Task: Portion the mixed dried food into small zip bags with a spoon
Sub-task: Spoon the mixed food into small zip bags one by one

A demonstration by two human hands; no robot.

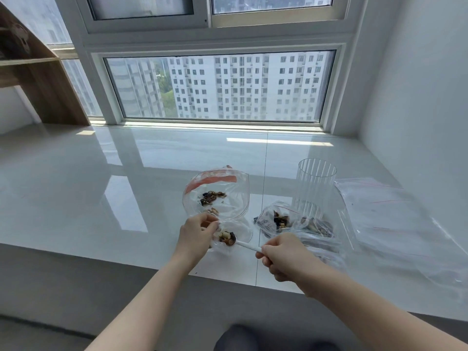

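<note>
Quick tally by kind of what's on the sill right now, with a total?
Bags with dried mix in them: 3
Empty zip bags, stacked flat at right: cannot separate, counted as 1 pile
White spoon: 1
Ribbed clear cup: 1
Total: 6

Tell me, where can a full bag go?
Free: the bare sill left of the open bag, and the strip between it and the window. Crowded: right side, with the glass jar, filled bags and flat empty bags.
</note>
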